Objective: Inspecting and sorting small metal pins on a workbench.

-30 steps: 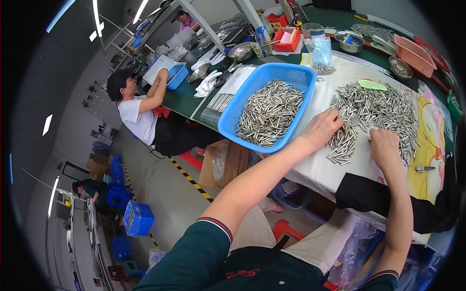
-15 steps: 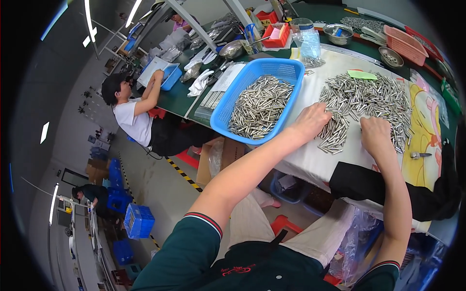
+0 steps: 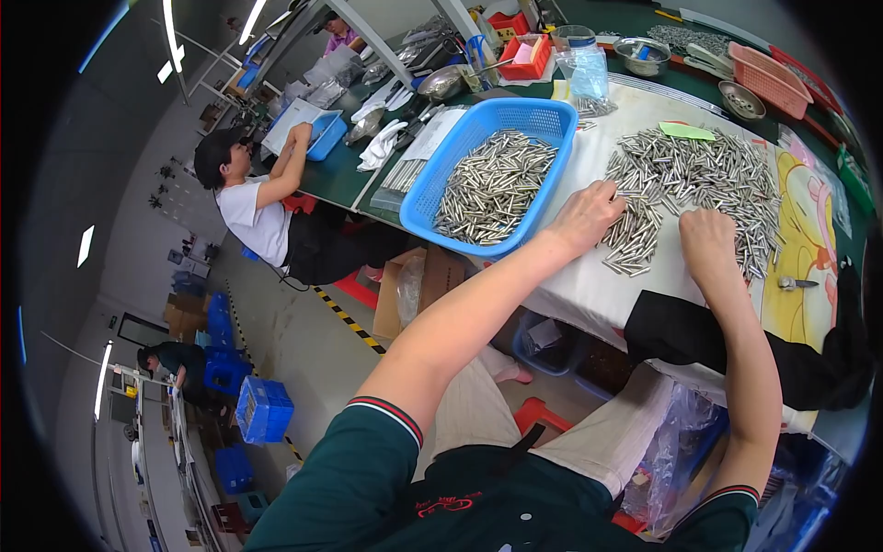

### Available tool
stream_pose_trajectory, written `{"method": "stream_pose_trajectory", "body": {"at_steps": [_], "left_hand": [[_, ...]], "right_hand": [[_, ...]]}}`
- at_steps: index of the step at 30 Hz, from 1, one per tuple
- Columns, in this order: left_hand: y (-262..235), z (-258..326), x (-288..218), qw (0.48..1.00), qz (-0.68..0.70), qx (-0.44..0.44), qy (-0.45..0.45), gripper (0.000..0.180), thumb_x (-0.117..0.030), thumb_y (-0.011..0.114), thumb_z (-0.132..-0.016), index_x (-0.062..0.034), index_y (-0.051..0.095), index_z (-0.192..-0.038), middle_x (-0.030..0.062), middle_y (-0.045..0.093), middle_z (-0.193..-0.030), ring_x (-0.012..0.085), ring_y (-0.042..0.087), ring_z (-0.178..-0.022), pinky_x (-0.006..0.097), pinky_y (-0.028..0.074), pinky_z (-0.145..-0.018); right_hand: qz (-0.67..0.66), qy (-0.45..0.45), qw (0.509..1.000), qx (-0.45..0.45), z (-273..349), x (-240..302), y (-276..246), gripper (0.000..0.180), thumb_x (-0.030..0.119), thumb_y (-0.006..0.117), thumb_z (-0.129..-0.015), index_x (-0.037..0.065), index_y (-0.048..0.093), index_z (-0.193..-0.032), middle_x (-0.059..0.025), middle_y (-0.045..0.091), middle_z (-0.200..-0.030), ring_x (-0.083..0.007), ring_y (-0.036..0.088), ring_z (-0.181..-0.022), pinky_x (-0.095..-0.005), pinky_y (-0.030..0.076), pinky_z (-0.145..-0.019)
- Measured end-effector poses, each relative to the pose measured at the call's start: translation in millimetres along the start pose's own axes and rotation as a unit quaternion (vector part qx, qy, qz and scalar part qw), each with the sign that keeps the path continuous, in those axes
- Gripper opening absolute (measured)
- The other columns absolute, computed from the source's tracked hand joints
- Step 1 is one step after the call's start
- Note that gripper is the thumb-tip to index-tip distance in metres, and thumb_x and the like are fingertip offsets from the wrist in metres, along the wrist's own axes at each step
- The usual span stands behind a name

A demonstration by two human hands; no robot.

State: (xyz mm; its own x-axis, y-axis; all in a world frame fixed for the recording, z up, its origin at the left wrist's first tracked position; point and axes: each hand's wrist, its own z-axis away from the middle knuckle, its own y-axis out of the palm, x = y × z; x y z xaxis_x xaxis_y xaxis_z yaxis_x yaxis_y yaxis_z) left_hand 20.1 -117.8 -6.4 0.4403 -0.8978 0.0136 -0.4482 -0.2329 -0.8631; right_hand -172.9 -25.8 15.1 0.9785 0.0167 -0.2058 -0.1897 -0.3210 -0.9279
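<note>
A spread pile of small, shiny metal pins [image 3: 708,179] lies on a white cloth [image 3: 589,285] in front of me. At its left edge is my left hand [image 3: 587,219], fingers curled and fingertips close together by the pins. My right hand [image 3: 710,244] is closed at the near side of the pile, its back turned up. Whatever either hand holds is hidden by the fingers. Left of the pile stands a blue plastic basket [image 3: 418,202] with many similar pins [image 3: 492,189] in it. A light green slip [image 3: 686,132] rests on the far part of the pile.
A black garment [image 3: 671,329] lies along the near edge under my right forearm. Beyond the pile are metal bowls [image 3: 641,57], a pink basket [image 3: 768,78] and a red box [image 3: 526,59]. Further left, a person in a white shirt [image 3: 253,216] works at a blue basket [image 3: 326,136].
The view has shifted slightly, so the table sits a little higher in the picture. Both hands remain by the pile, with only slight finger movement on the left.
</note>
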Motion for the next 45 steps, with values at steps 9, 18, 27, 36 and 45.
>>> {"method": "stream_pose_trajectory", "body": {"at_steps": [9,18,27,36,45], "left_hand": [[1,-3,-2,1.000,-0.021,0.005,0.012,0.007,0.001,0.055,-0.070,-0.0024,0.056,-0.077,0.0114,0.050,-0.084,0.0260,0.057,-0.081,0.036,0.052,-0.064],[9,-2,-1,0.999,-0.032,-0.014,-0.003,0.008,-0.001,0.055,-0.072,-0.0028,0.055,-0.079,0.0107,0.050,-0.081,0.0245,0.056,-0.078,0.035,0.051,-0.063],[7,0,3,0.999,-0.039,-0.022,-0.004,0.005,-0.001,0.054,-0.069,-0.0025,0.057,-0.072,0.0112,0.052,-0.080,0.0253,0.057,-0.078,0.035,0.052,-0.064],[-5,-33,-29,0.902,0.321,-0.246,-0.153,0.013,0.000,0.063,-0.076,-0.0028,0.064,-0.088,0.0095,0.061,-0.082,0.0257,0.061,-0.074,0.032,0.047,-0.064],[29,-74,-48,0.723,0.628,-0.222,-0.182,0.015,-0.001,0.054,-0.088,0.0025,0.063,-0.100,0.0066,0.063,-0.092,0.0103,0.060,-0.077,0.023,0.051,-0.070]], "right_hand": [[0.038,0.024,0.999,0.002,1,-2,-1,0.008,0.005,0.064,-0.068,0.012,0.067,-0.068,-0.0064,0.065,-0.070,-0.0191,0.066,-0.069,-0.0293,0.050,-0.056],[0.043,0.038,0.998,0.036,1,4,-3,0.008,0.003,0.062,-0.069,0.009,0.068,-0.070,-0.0095,0.065,-0.072,-0.0229,0.066,-0.072,-0.0313,0.052,-0.059],[0.007,0.046,0.999,-0.009,0,-2,-6,0.008,0.000,0.058,-0.070,0.004,0.065,-0.071,-0.0143,0.061,-0.079,-0.0274,0.063,-0.077,-0.0364,0.051,-0.063],[-0.279,0.045,0.943,-0.175,-13,-23,-19,0.004,0.005,0.061,-0.072,0.004,0.061,-0.076,-0.0108,0.059,-0.074,-0.0259,0.061,-0.068,-0.0366,0.047,-0.056],[-0.472,0.081,0.803,-0.354,-22,-10,5,0.014,0.002,0.068,-0.072,0.006,0.064,-0.085,-0.0048,0.055,-0.078,-0.0153,0.053,-0.066,-0.0256,0.043,-0.054]]}}
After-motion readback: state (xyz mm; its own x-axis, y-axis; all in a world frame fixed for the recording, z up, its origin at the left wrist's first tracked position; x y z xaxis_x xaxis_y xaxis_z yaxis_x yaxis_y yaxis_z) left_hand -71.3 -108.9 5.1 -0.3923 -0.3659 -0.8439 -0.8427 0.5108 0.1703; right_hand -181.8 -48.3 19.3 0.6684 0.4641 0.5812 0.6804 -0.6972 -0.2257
